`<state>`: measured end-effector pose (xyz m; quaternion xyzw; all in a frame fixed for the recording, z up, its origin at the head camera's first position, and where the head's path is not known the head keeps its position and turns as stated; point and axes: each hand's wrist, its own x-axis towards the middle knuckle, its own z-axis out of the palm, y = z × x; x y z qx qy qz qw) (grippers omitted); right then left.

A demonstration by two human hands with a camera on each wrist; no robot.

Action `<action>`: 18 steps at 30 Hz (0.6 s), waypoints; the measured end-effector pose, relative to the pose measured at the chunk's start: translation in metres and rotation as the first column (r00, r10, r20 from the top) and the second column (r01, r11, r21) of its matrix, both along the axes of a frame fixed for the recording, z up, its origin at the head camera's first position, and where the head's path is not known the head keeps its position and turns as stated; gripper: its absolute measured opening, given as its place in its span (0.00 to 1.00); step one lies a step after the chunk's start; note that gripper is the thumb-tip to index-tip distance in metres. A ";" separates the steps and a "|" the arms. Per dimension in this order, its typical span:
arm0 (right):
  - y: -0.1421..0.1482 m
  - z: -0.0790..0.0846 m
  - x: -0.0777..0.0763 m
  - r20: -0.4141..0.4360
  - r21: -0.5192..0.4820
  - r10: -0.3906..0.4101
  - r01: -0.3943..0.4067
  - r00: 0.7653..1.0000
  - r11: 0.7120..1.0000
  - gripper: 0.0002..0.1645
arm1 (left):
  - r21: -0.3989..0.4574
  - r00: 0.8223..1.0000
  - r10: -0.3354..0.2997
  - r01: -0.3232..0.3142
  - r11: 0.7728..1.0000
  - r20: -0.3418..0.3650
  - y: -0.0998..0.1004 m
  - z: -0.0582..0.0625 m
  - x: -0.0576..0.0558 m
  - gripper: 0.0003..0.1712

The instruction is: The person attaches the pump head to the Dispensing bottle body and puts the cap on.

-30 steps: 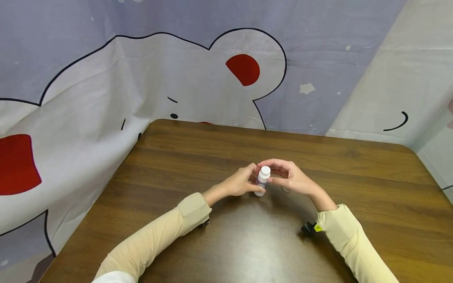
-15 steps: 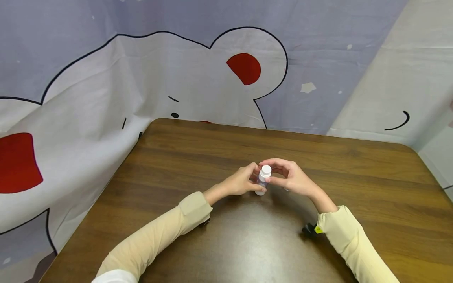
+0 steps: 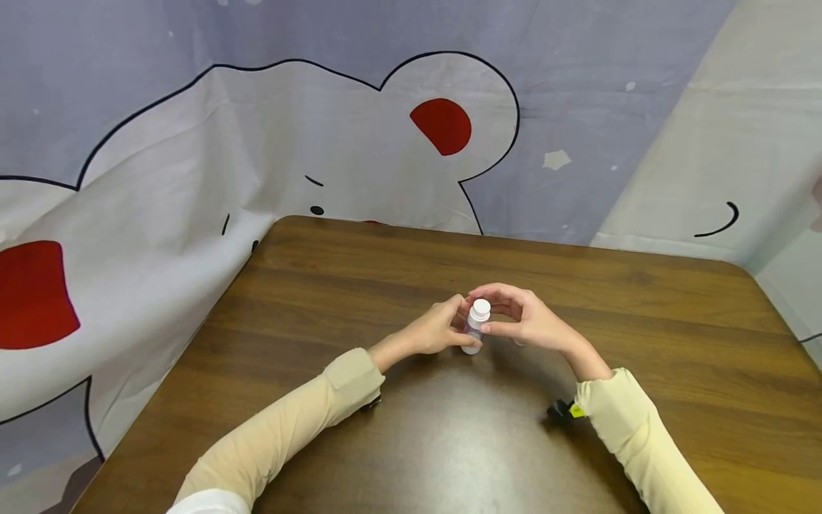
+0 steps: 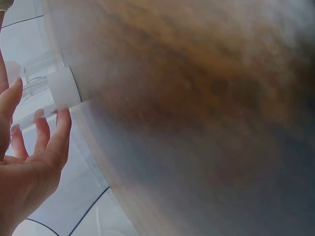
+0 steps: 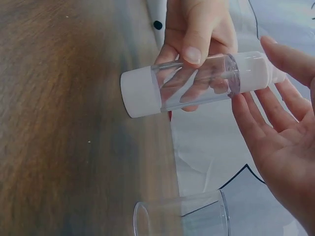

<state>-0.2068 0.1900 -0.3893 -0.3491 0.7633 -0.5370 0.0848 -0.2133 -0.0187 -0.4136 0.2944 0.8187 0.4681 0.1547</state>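
Observation:
A slim pump bottle (image 3: pixel 476 325) with a see-through body, white base and white top stands upright between both hands in the head view. My left hand (image 3: pixel 432 333) grips its body, thumb across the near side. In the right wrist view the left thumb (image 5: pixel 194 54) lies on the clear wall. My right hand (image 3: pixel 531 323) holds the bottle around the white collar (image 5: pixel 252 73), its thumb on one side and fingers on the other. The white base (image 4: pixel 65 88) shows in the left wrist view beside the left fingertips. A clear cap (image 5: pixel 182 214) stands near the bottle.
The wooden table (image 3: pixel 359 264) spreads around both forearms. Behind it hangs a printed cloth (image 3: pixel 270 128). A small black device (image 3: pixel 560 412) with a yellow tag sits under the right sleeve cuff (image 3: pixel 610 403).
Almost nothing differs. Both hands stay around the bottle in the same place, with only a slight shift of the right fingers and thumb at the collar.

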 end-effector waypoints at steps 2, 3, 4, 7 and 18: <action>0.000 0.000 -0.001 0.012 -0.006 0.019 -0.019 1.000 1.000 0.28 | -0.011 1.000 0.001 -0.001 1.000 0.000 0.000 -0.001 0.000 0.26; 0.000 -0.001 -0.001 0.014 -0.008 0.027 -0.027 1.000 1.000 0.28 | -0.016 1.000 0.000 0.000 1.000 0.000 0.000 -0.001 0.000 0.27; 0.000 -0.001 -0.002 0.018 -0.015 0.036 -0.036 0.999 0.999 0.27 | -0.021 1.000 0.001 -0.001 1.000 -0.001 0.000 -0.001 0.000 0.27; 0.000 -0.001 -0.003 0.028 -0.031 0.049 -0.048 0.998 0.998 0.26 | -0.029 1.000 -0.002 0.002 1.000 0.001 0.000 0.000 0.000 0.27; 0.000 -0.002 -0.008 0.026 -0.017 0.064 -0.064 0.998 0.998 0.23 | -0.023 1.000 -0.001 0.001 1.000 0.011 0.000 0.002 -0.001 0.26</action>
